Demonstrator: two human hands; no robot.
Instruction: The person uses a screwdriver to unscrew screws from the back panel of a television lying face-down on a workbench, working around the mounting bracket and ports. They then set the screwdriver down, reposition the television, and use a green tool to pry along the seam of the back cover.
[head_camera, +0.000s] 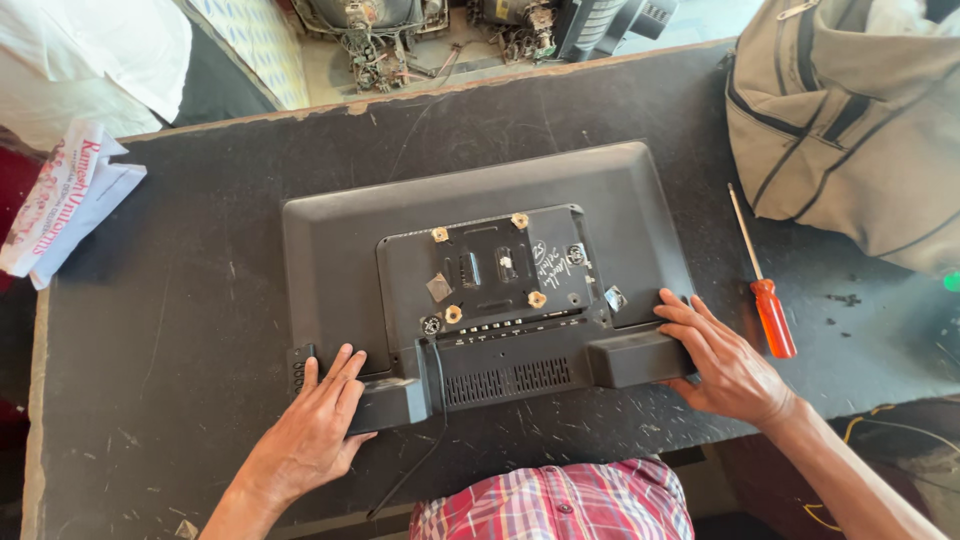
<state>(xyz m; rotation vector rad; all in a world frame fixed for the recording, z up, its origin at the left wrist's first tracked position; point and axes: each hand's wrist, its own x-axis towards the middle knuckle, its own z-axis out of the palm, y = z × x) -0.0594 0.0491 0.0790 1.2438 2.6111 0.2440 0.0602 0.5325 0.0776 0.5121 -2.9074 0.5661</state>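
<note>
Left hand, right hand: both flat, fingers spread, pressing near edge of matte black plastic monitor, face-down between them on scuffed dark worktop. Red-handled screwdriver just right of right hand.

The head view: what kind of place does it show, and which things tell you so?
Probably an electronics repair workshop. A flat television lies face down on a scuffed black workbench, a red-handled screwdriver lies beside it, and bare old circuit chassis stand on the floor behind.
</note>
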